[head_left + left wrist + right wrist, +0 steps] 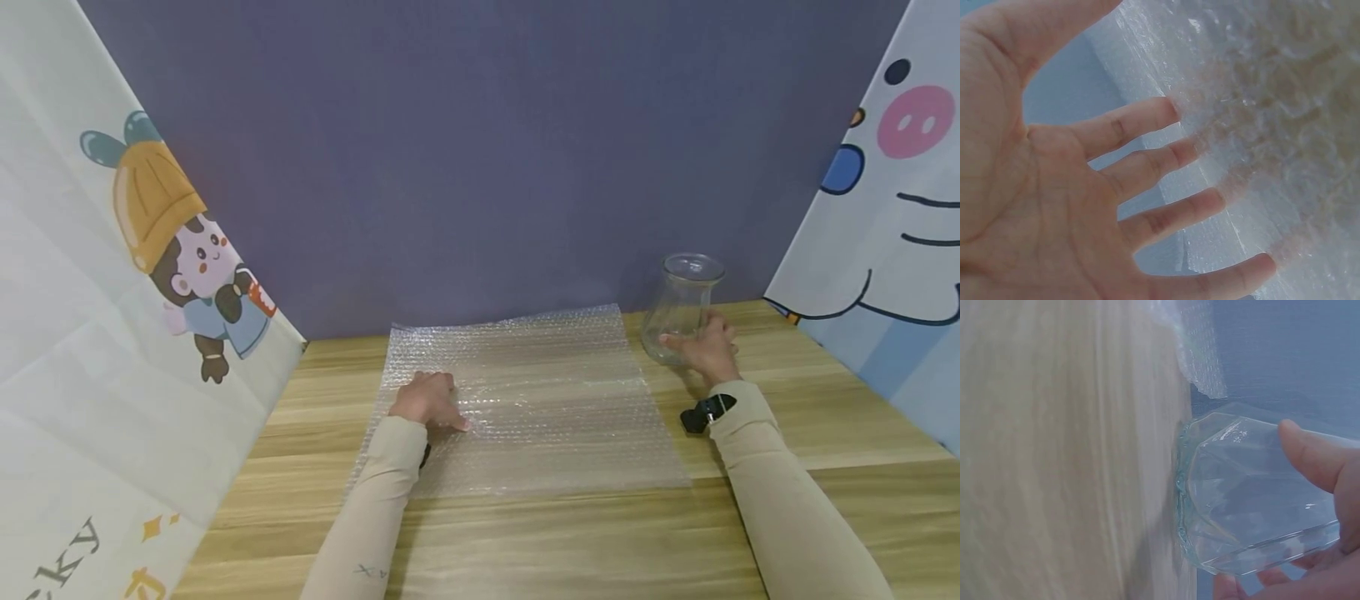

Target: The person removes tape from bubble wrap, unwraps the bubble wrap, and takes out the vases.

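A clear sheet of bubble wrap lies spread flat on the wooden table. Over its left part is my left hand, fingers straight and spread; in the left wrist view the fingertips meet the bubble wrap. At the back right a clear glass vase stands upright, mouth up, beside the sheet's right edge. My right hand grips it from the right. In the right wrist view the thumb is on one side of the faceted glass vase, with fingers curled round the other.
The wood-grain table runs up to a dark blue-grey back panel. White cloths with cartoon prints hang at the left and right. A dark watch-like band is on the right wrist.
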`<state>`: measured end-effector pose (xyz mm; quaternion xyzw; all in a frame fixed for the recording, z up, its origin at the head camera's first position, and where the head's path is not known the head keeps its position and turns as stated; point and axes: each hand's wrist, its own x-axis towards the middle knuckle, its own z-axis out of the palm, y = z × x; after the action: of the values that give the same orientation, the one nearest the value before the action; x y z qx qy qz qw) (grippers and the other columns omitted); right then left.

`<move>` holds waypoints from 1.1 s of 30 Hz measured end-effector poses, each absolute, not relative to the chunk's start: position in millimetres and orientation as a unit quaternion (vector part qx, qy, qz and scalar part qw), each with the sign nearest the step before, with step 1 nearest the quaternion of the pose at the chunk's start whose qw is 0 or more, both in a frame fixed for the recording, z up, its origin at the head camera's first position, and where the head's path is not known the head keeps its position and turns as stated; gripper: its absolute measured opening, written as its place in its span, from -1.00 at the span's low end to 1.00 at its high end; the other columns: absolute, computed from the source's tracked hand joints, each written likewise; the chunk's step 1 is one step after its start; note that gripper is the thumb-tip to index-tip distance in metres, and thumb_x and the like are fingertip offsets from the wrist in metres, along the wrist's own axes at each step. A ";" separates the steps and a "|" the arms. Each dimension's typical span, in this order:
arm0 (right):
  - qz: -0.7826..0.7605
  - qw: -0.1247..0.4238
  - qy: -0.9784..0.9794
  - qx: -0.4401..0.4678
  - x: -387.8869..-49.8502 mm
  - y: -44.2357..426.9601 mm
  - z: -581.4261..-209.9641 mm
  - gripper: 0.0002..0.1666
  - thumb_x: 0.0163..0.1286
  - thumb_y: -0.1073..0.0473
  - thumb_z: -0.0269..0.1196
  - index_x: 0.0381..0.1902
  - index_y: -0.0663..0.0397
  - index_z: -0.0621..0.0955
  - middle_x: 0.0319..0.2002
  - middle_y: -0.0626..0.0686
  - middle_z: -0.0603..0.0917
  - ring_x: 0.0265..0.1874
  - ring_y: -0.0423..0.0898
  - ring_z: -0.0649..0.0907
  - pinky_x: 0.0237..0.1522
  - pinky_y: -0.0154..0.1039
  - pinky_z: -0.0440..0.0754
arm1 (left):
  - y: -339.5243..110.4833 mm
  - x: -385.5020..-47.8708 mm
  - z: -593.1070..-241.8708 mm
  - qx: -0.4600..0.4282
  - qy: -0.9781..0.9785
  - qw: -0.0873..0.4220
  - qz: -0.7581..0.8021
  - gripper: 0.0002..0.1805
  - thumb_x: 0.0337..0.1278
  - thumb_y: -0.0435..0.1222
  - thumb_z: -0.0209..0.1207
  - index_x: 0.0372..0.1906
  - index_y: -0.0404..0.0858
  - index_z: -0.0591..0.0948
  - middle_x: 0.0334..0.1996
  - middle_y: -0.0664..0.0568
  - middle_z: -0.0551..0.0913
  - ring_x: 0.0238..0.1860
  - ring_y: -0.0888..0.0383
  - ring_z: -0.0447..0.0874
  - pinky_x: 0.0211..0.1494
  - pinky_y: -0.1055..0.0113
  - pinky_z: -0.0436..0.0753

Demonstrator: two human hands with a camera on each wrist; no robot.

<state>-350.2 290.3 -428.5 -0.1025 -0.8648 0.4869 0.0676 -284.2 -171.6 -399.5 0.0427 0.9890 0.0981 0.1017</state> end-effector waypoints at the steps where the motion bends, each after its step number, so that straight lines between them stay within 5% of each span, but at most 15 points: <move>1: 0.488 0.069 -0.864 -0.103 -349.8 290.2 -428.5 0.33 0.35 -0.10 0.39 0.63 0.22 -0.26 0.56 0.51 -0.28 0.47 0.65 -0.13 0.38 0.63 -0.03 | -171.5 -284.1 -399.4 0.043 0.989 0.103 0.099 -0.11 -0.27 0.11 0.59 0.26 -0.18 0.60 0.20 -0.16 0.66 0.29 -0.22 0.51 0.32 -0.25 0.50; 15: 0.479 0.078 -0.868 -0.106 -341.7 287.7 -413.0 0.44 0.29 -0.08 0.43 0.61 0.28 -0.34 0.53 0.58 -0.31 0.47 0.65 -0.18 0.41 0.60 -0.01 | -171.2 -282.0 -396.7 0.052 0.982 0.133 0.123 -0.13 -0.16 0.07 0.56 0.27 -0.26 0.53 0.24 -0.24 0.60 0.36 -0.30 0.42 0.34 -0.23 0.52; 19: 0.521 0.168 -0.824 -0.144 -340.0 277.2 -389.2 0.24 0.30 0.03 0.36 0.61 0.10 -0.20 0.53 0.41 -0.08 0.51 0.32 0.01 0.53 0.20 0.19 | -172.6 -281.9 -397.4 0.050 0.979 0.143 0.133 0.08 -0.12 0.07 0.54 0.46 -0.37 0.34 0.40 -0.34 0.45 0.50 -0.39 0.23 0.46 -0.28 0.39; 22: 0.564 0.291 -0.756 -0.162 -336.4 264.7 -370.3 -0.14 0.33 0.12 0.27 0.47 -0.03 0.10 0.30 0.05 0.20 0.29 -0.03 0.24 0.25 -0.21 0.33 | -174.4 -282.1 -397.8 0.050 0.978 0.149 0.138 0.20 -0.09 0.08 0.52 0.55 -0.40 0.19 0.48 -0.38 0.33 0.56 -0.41 0.10 0.52 -0.31 0.28; 26: 0.600 0.403 -0.679 -0.132 -324.7 248.2 -346.1 -0.42 0.33 0.29 0.20 0.24 -0.11 0.29 0.01 -0.23 0.22 0.03 -0.24 0.27 -0.01 -0.37 0.26 | -178.1 -281.9 -397.1 0.059 0.976 0.153 0.144 -0.07 -0.06 0.08 0.50 0.33 -0.37 0.43 0.25 -0.31 0.56 0.39 -0.36 0.38 0.36 -0.26 0.50; 29: 0.618 0.417 -0.660 -0.100 -314.5 235.0 -331.2 -0.44 0.31 0.37 0.14 0.22 -0.12 0.32 -0.04 -0.27 0.28 -0.03 -0.28 0.33 -0.01 -0.41 0.31 | -183.0 -281.0 -395.6 0.061 0.972 0.158 0.160 -0.31 0.01 0.09 0.46 0.11 -0.27 0.54 0.05 -0.17 0.66 0.17 -0.22 0.58 0.18 -0.14 0.65; 33: 0.620 0.395 -0.676 -0.058 -302.1 212.8 -320.9 -0.42 0.31 0.36 0.16 0.25 -0.08 0.33 -0.07 -0.27 0.38 -0.07 -0.26 0.43 0.02 -0.41 0.39 | -190.0 -279.7 -392.2 0.073 0.969 0.156 0.175 -0.42 0.16 0.07 0.38 0.06 -0.30 0.60 0.06 -0.17 0.65 0.10 -0.16 0.60 0.15 -0.06 0.65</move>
<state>-302.1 212.8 -320.9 -0.0579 -0.6757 0.6195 0.3954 -279.7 -190.0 -392.2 0.0729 0.9695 0.1750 0.1556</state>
